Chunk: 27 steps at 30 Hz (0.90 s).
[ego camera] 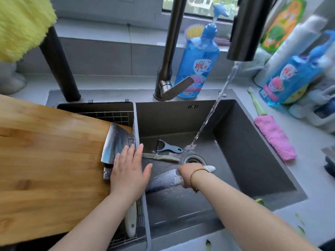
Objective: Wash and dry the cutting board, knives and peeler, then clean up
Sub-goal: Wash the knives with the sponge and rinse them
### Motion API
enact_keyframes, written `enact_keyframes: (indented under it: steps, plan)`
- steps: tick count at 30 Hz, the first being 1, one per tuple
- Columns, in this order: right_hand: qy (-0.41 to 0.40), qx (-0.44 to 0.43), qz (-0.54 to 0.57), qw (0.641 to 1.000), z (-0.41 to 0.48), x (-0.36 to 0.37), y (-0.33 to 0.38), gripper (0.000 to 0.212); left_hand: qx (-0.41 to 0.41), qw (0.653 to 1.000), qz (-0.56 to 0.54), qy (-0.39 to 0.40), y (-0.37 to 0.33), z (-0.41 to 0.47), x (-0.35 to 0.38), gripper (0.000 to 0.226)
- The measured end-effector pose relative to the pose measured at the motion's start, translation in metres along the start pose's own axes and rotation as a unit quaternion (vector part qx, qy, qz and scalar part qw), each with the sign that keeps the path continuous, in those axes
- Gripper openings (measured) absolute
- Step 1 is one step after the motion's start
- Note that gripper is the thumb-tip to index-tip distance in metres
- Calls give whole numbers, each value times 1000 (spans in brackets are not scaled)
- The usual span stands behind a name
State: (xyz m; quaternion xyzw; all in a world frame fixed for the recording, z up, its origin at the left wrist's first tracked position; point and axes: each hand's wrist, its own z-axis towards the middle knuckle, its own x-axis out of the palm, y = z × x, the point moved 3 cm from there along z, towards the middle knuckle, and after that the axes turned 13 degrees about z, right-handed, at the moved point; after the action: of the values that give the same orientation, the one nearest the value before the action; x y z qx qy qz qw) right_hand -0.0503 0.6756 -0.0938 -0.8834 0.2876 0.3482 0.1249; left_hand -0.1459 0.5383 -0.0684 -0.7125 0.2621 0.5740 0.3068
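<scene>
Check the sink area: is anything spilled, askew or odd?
The tap stream runs onto the bare sink floor beside the drain, missing the knife that the right hand grips. The cutting board lies askew over the rack. Green scraps litter the counter on the right.

Bright daylight comes through the window (197,6) behind the sink (253,142), giving soft shadows and a sheen on the cleaver blade (116,142). Wide-angle bending curves the edges, and the bottles (290,77) at right are blurred.
</scene>
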Motion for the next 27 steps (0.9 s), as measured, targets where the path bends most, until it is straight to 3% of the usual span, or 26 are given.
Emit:
enact_keyframes:
  steps: [3, 6, 8, 10, 11, 13, 15, 18, 19, 21, 23, 25, 27]
  plan:
    - [-85, 41, 43, 995, -32, -14, -17, 30, 2, 999, -20, -30, -8, -9, -9, 55]
    - [-168, 86, 167, 968, -69, -21, -38, 35, 33, 981, -114, -151, -28, -27, -19, 34]
    - [-207, 113, 265, 935, -91, -23, -52, 31, 48, 971, -192, -138, -46, -40, -24, 27]
    - [-245, 119, 348, 897, -107, -24, -66, 10, 92, 963, -239, -87, -65, -48, -19, 26]
    - [-255, 114, 396, 875, -111, -22, -74, 23, 106, 959, -255, -69, -74, -50, -18, 26]
    - [-261, 94, 533, 799, -118, -12, -83, 32, 103, 951, -293, -17, -91, -51, -15, 27]
    - [-262, 83, 673, 686, -120, -3, -83, 16, 87, 942, -322, 33, -104, -51, -14, 28]
    - [-227, 47, 828, 510, -115, 7, -79, 17, 81, 929, -350, 88, -121, -50, -13, 29]
    - [-207, 24, 851, 482, -114, 7, -77, 16, 76, 924, -362, 100, -127, -49, -16, 28]
    - [-175, -12, 870, 461, -111, 6, -73, 19, 56, 906, -397, 137, -134, -46, -23, 20]
    - [-159, -37, 873, 459, -108, 8, -71, 23, 9, 851, -482, 208, -139, -46, -31, 28]
    - [-144, -64, 879, 451, -106, 10, -66, 25, -41, 760, -581, 288, -138, -48, -34, 40]
    - [-127, -100, 872, 462, -104, 12, -60, 26, -51, 700, -627, 339, -134, -45, -33, 48]
